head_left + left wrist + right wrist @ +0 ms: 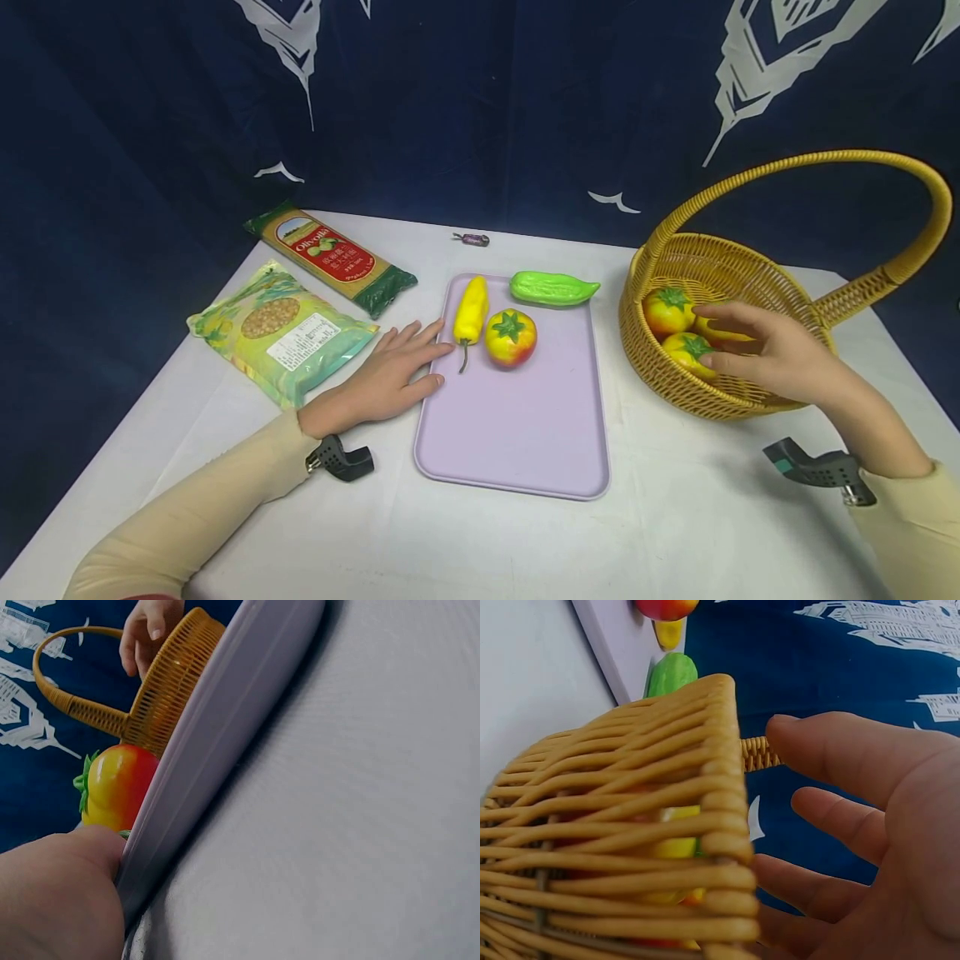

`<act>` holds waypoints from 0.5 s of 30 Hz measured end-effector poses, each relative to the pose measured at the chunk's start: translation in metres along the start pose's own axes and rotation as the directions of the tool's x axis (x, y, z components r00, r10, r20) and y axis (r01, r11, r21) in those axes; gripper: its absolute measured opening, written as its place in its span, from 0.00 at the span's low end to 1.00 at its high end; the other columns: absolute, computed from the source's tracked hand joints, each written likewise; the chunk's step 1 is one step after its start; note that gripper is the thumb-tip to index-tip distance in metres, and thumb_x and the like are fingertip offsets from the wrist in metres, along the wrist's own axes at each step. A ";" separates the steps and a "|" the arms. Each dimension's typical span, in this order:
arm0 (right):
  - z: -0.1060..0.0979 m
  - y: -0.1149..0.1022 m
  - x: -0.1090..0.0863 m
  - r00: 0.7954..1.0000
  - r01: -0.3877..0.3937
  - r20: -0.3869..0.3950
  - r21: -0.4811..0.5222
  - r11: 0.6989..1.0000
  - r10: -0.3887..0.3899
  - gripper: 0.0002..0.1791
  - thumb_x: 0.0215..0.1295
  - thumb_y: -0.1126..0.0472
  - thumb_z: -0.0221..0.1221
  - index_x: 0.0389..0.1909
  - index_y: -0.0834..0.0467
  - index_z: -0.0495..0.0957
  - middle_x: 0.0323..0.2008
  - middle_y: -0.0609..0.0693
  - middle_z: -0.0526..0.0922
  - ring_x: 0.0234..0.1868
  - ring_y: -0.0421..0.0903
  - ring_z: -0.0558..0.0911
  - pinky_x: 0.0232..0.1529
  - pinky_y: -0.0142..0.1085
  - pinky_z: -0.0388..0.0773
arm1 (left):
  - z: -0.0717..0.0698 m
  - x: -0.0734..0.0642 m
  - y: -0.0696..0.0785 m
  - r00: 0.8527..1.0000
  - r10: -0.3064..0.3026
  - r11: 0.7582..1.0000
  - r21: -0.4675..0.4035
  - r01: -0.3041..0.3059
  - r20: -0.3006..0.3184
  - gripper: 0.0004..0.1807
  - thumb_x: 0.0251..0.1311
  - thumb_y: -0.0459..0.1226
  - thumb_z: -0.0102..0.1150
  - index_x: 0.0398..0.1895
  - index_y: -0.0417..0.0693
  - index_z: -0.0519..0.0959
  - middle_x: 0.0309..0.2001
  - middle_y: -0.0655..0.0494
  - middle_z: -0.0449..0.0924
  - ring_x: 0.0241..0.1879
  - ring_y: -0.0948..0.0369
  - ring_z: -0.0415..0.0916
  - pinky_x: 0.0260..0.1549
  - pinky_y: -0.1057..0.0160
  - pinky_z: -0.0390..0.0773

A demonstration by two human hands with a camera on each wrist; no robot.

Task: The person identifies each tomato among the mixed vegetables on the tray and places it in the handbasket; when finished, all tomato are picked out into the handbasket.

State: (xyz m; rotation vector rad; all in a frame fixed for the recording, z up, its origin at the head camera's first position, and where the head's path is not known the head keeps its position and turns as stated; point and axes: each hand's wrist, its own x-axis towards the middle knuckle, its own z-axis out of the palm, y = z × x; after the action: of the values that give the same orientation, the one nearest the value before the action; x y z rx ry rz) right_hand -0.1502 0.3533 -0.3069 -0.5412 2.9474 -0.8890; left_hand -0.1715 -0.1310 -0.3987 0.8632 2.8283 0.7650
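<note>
My left hand (392, 375) lies with fingers spread at the left edge of a lilac tray (517, 433), its fingertips at the rim beside a yellow chili pepper (471, 312). A red-and-yellow tomato (511, 338) with a green top sits right of that pepper, and a green pepper (553, 288) lies across the tray's far right corner. Over the wicker basket (667, 387) hovers my right hand (772, 350), fingers parted and slightly bent, gripping nothing. Below its fingers are several similar tomatoes (669, 312). In the right wrist view, the basket's rim partly hides them.
Left of the tray lie a green-and-yellow bag (281, 333) and a red spaghetti packet (330, 254). A small wrapped candy (472, 240) is near the far edge of the white table (517, 542). The basket's tall handle (810, 158) arches up at the right, before a dark blue curtain (465, 108).
</note>
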 end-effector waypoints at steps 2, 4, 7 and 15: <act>-0.001 0.000 0.000 1.000 0.004 -0.004 -0.004 1.000 -0.004 0.32 0.61 0.67 0.69 0.67 0.64 0.72 0.63 0.68 0.76 0.53 0.41 0.87 0.43 0.13 0.75 | 0.000 0.000 0.000 1.000 0.002 1.000 0.003 -0.002 -0.003 0.28 0.70 0.47 0.51 0.72 0.52 0.73 0.81 0.48 0.54 0.81 0.37 0.47 0.76 0.30 0.43; -0.002 0.001 0.000 1.000 0.007 -0.004 -0.003 1.000 -0.007 0.33 0.60 0.67 0.69 0.67 0.64 0.72 0.63 0.68 0.76 0.52 0.26 0.82 0.44 0.13 0.74 | 0.000 0.000 0.001 1.000 -0.001 1.000 0.001 0.001 -0.001 0.28 0.70 0.47 0.51 0.72 0.52 0.73 0.81 0.49 0.54 0.81 0.38 0.47 0.76 0.30 0.43; -0.004 0.001 0.001 1.000 0.014 -0.005 -0.007 1.000 -0.014 0.33 0.61 0.66 0.69 0.67 0.63 0.72 0.64 0.67 0.76 0.51 0.16 0.75 0.44 0.13 0.73 | -0.001 0.000 0.001 1.000 0.000 1.000 0.002 0.000 -0.002 0.29 0.70 0.47 0.51 0.72 0.52 0.73 0.81 0.49 0.54 0.81 0.38 0.47 0.76 0.30 0.42; -0.006 -0.009 0.006 0.998 0.056 -0.025 -0.010 0.998 -0.056 0.32 0.59 0.67 0.70 0.66 0.60 0.75 0.62 0.55 0.80 0.52 0.11 0.68 0.43 0.13 0.74 | 0.000 0.000 0.001 1.000 0.004 1.000 0.001 -0.004 -0.003 0.29 0.70 0.47 0.51 0.72 0.52 0.73 0.81 0.48 0.54 0.81 0.37 0.47 0.76 0.30 0.43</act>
State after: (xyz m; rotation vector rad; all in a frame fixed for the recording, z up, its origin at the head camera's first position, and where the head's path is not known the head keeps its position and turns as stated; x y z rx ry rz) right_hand -0.1536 0.3479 -0.2963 -0.6208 2.9742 -0.8941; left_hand -0.1708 -0.1307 -0.3979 0.8691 2.8310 0.7661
